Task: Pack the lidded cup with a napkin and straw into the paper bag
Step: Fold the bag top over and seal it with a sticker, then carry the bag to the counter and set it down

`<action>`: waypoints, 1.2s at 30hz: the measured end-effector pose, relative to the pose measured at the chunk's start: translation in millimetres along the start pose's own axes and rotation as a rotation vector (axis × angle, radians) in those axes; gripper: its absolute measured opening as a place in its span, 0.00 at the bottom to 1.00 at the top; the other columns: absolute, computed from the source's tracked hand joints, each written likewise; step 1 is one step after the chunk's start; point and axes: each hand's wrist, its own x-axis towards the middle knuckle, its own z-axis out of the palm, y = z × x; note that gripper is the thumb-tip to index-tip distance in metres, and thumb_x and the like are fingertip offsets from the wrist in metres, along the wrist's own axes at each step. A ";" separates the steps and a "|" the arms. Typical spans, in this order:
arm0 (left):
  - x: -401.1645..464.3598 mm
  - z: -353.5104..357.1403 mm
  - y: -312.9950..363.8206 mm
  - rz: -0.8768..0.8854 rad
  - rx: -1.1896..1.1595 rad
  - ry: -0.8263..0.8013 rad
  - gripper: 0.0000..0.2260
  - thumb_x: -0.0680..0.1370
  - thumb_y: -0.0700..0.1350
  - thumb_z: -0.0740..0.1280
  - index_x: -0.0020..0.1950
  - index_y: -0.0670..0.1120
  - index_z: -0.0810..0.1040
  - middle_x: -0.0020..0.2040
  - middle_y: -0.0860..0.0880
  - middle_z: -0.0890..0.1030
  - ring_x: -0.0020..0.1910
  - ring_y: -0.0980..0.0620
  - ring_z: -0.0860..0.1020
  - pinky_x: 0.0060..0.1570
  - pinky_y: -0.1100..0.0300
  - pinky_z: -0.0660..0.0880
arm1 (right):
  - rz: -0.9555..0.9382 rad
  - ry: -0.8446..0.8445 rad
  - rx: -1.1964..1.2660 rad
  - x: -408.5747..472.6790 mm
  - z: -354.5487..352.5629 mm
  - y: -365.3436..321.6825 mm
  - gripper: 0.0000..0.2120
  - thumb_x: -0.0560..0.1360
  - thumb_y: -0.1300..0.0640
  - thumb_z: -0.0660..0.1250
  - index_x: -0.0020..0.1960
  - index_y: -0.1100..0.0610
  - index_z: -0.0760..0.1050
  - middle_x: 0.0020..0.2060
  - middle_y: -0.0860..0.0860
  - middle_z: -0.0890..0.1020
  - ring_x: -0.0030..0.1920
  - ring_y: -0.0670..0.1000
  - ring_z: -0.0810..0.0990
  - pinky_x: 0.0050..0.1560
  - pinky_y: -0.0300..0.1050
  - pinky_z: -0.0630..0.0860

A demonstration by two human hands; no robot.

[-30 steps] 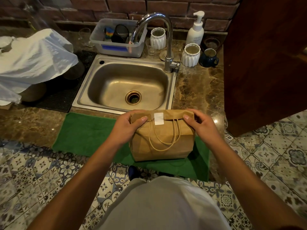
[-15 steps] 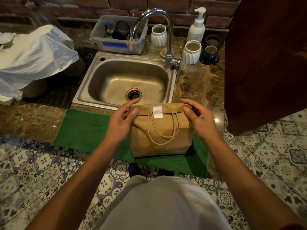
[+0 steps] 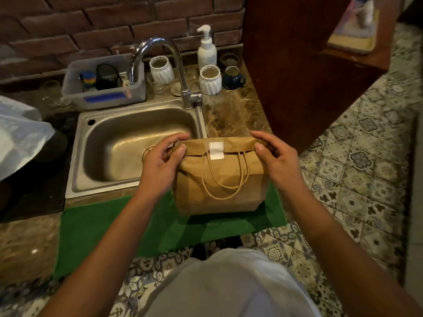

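Note:
The brown paper bag (image 3: 219, 179) stands upright on a green mat (image 3: 109, 227) at the counter's front edge. Its top is folded over toward me and held down by a white sticker (image 3: 216, 150), with the twine handles hanging down the front. My left hand (image 3: 163, 163) pinches the left end of the folded top between thumb and fingers. My right hand (image 3: 273, 161) pinches the right end the same way. The cup, napkin and straw are not visible; the bag hides whatever is inside.
A steel sink (image 3: 135, 147) with a curved tap (image 3: 164, 65) lies behind the bag. White ribbed cups (image 3: 210, 80), a soap pump bottle (image 3: 206, 50), a dark mug (image 3: 233, 77) and a plastic tub (image 3: 103, 83) line the brick wall. A wooden panel (image 3: 309, 65) stands to the right.
The view has shifted left and up, so the bag sits further right in frame. Both hands have stayed on the ends of the folded top, with the fingers now pinching it more tightly.

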 end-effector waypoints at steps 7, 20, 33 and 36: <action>3.9 -6.6 9.4 0.037 -0.017 -0.216 0.13 0.83 0.41 0.66 0.59 0.59 0.82 0.55 0.50 0.84 0.49 0.58 0.84 0.45 0.65 0.79 | 0.020 0.216 -0.006 -53.8 9.9 -10.9 0.14 0.81 0.62 0.67 0.65 0.52 0.81 0.57 0.48 0.85 0.59 0.47 0.83 0.61 0.49 0.81; -34.1 63.2 30.8 0.113 0.018 -0.635 0.11 0.82 0.40 0.66 0.61 0.52 0.81 0.48 0.62 0.84 0.45 0.63 0.83 0.45 0.63 0.82 | 0.115 0.676 -0.101 -194.2 -21.1 -23.4 0.16 0.81 0.64 0.67 0.65 0.51 0.79 0.53 0.43 0.85 0.51 0.40 0.84 0.52 0.37 0.81; -154.9 213.1 57.0 0.202 0.010 -0.962 0.11 0.82 0.37 0.66 0.59 0.51 0.81 0.35 0.60 0.84 0.34 0.64 0.80 0.36 0.68 0.77 | 0.238 1.049 -0.146 -369.9 -109.4 -15.7 0.15 0.81 0.60 0.67 0.66 0.48 0.81 0.56 0.42 0.84 0.53 0.42 0.82 0.53 0.41 0.81; -192.7 247.1 62.7 0.209 0.025 -1.022 0.10 0.82 0.38 0.66 0.61 0.48 0.81 0.36 0.59 0.84 0.35 0.62 0.79 0.36 0.65 0.78 | 0.242 1.137 -0.123 -413.8 -129.5 -11.7 0.15 0.81 0.62 0.67 0.64 0.50 0.81 0.50 0.43 0.83 0.44 0.36 0.79 0.46 0.33 0.78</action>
